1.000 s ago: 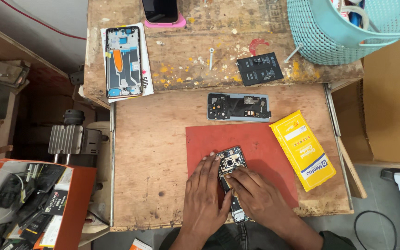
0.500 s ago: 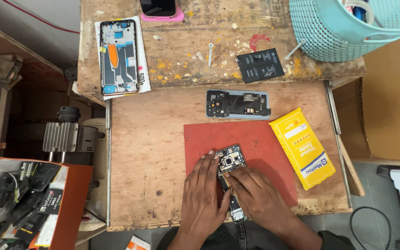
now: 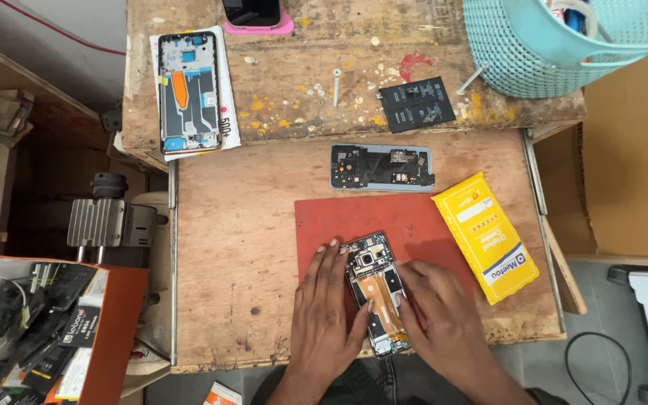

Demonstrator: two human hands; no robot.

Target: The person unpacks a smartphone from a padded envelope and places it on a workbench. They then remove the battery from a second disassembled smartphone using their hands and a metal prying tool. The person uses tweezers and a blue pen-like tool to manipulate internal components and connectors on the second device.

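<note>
An opened phone (image 3: 376, 289) with bare circuit board and orange flex cable lies on a red mat (image 3: 354, 217) near the front of the wooden bench. My left hand (image 3: 328, 311) rests flat against the phone's left edge, thumb on its body. My right hand (image 3: 436, 319) presses on the phone's right side, fingers over the lower board. Whether a small tool is in the right hand is hidden.
A yellow packet (image 3: 487, 236) lies right of the mat. A grey back cover (image 3: 382, 167), a black battery (image 3: 417, 104), a screw (image 3: 336, 84), a phone frame (image 3: 187, 91), a turquoise basket (image 3: 564, 37) and an orange parts box (image 3: 39, 322) surround the work area.
The view has shifted slightly. Both hands stay on the phone, with only small finger movements on its right side.
</note>
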